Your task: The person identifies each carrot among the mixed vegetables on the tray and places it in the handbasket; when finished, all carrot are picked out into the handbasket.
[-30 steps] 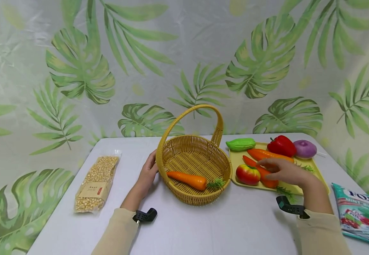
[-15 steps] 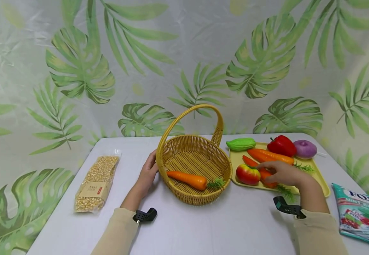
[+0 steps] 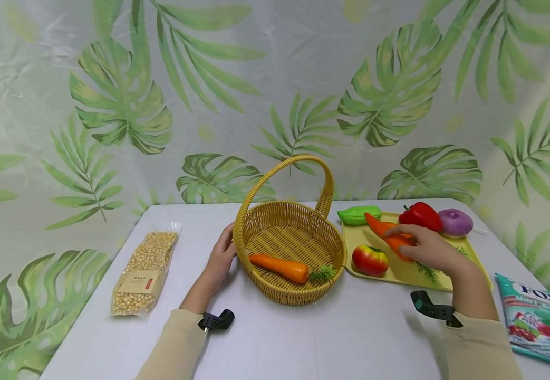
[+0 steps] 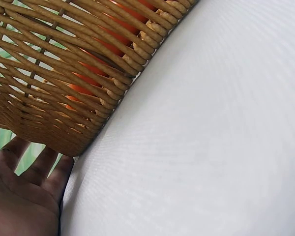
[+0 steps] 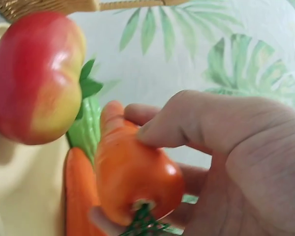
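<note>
A wicker basket point(image 3: 293, 295) with a tall handle stands mid-table, one orange carrot point(image 3: 279, 267) lying inside it. My left hand point(image 3: 220, 261) rests against the basket's left side; in the left wrist view the fingers of that hand point(image 4: 24, 191) lie straight along the wicker point(image 4: 54, 98). Over the yellow tray point(image 3: 350, 232), my right hand point(image 3: 433, 250) grips a second carrot point(image 3: 398, 244), thumb and fingers round its thick end, as the right wrist view of the carrot point(image 5: 137, 172) shows. Another carrot point(image 5: 80, 191) lies beneath it on the tray.
On the tray are a red-yellow tomato point(image 3: 370, 260) and a red pepper point(image 3: 421, 217). A green gourd point(image 3: 358, 215) and a purple onion-like vegetable point(image 3: 455, 222) lie at its back corners. A corn kernel bag point(image 3: 144, 274) is at left, a FOX'S candy bag point(image 3: 540, 322) at right.
My right hand has closed round the front carrot and raised it from beside the tomato, a little up and back over the tray. The left hand and basket have not moved.
</note>
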The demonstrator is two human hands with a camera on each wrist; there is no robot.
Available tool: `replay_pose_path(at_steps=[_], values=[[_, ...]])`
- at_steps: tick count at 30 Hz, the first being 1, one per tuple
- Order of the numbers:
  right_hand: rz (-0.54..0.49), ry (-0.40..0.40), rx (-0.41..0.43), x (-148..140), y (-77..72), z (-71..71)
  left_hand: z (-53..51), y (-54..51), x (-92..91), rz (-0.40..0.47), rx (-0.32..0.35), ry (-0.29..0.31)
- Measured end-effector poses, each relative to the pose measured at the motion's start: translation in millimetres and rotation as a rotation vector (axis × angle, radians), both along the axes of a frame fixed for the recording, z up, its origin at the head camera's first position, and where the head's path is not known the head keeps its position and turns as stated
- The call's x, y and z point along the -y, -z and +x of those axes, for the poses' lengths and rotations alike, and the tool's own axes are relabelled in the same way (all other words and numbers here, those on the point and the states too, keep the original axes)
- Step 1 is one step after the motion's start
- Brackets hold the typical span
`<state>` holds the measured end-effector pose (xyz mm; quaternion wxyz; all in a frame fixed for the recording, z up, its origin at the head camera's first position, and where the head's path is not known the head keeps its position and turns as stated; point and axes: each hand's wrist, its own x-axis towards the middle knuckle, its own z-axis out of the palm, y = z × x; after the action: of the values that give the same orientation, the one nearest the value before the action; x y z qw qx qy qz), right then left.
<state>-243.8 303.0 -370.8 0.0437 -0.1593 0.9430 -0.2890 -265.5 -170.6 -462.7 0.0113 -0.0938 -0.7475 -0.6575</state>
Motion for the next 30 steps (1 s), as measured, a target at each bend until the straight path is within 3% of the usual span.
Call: replay_pose_path(at_steps=[12,25,30], values=[[-0.08,-0.041,-0.144,16.7,-17.5,8.2,-0.1,-0.1,0.7,0.001,0.002,0.003],[-0.093,-0.103,-0.123,41.5,-22.7,13.3,0.1,0.8,0.5,-0.007,0.01,-0.003],[-0.13,-0.135,-0.077,51.5,-23.0,13.1,0.7,-0.4,0.0,-0.011,0.009,-0.006]])
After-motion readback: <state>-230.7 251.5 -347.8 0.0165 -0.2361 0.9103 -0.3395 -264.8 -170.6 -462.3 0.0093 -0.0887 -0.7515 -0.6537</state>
